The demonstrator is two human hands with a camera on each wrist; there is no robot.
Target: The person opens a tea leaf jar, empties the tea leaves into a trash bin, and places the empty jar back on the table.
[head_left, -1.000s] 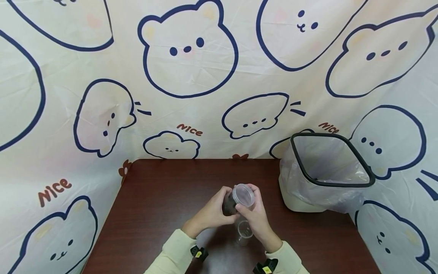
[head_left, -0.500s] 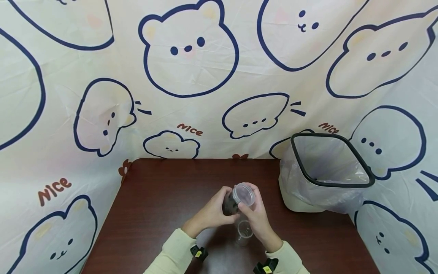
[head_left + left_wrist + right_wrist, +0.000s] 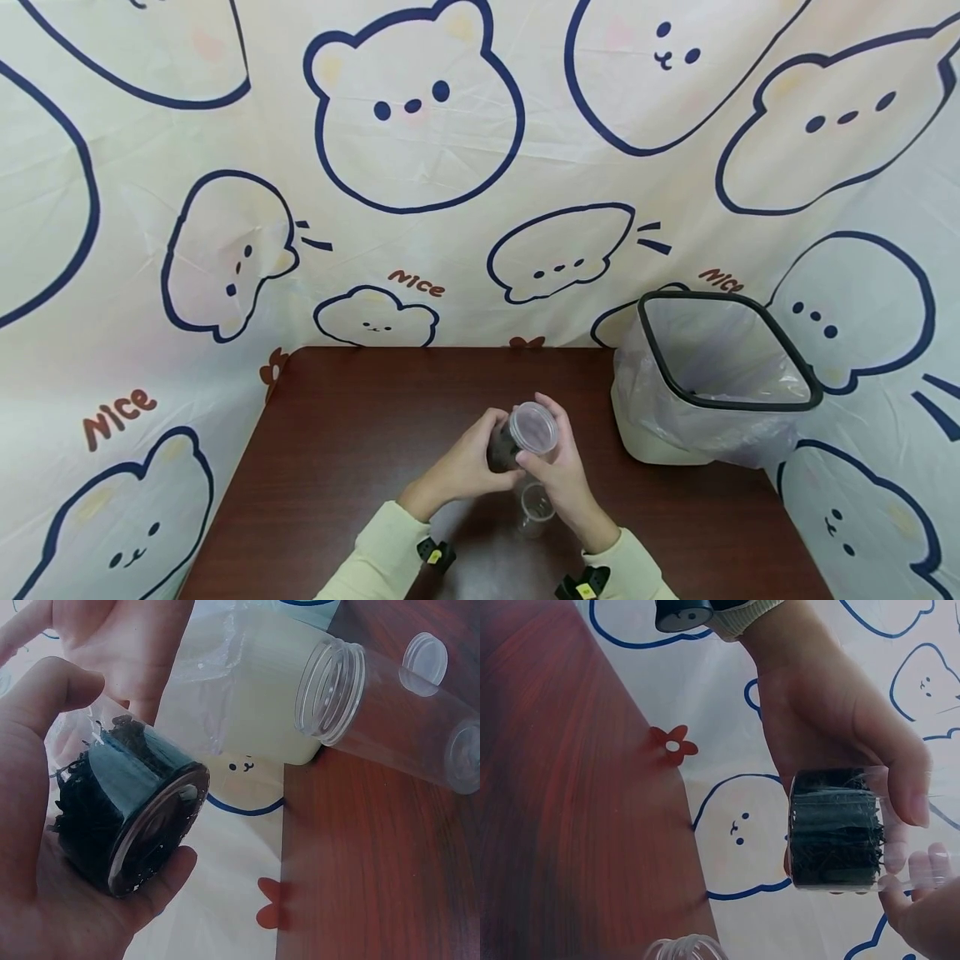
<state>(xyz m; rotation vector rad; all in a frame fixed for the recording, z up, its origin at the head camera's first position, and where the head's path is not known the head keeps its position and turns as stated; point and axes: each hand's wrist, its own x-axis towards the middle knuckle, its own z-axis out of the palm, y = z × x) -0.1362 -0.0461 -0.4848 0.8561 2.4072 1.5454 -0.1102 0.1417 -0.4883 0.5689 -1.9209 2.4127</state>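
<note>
Left wrist view: how'll that jar [image 3: 135, 799] handle?

– Light, I'd guess; stiff, slick plastic that could dent. I've got my left hand [image 3: 470, 463] wrapped round its lower half, right hand [image 3: 567, 475] gripping the lid [image 3: 534, 427] end, up over the table [image 3: 360, 433].

– So where's best to hold?

– Low down. Empty jar [image 3: 397, 720] stands nearby, bin [image 3: 651, 442] beyond.

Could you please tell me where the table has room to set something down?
Bare table lies left of the left hand, and between the right hand and the bin. It's crowded around the hands, where an empty jar and a lid sit, and at the bin.
</note>
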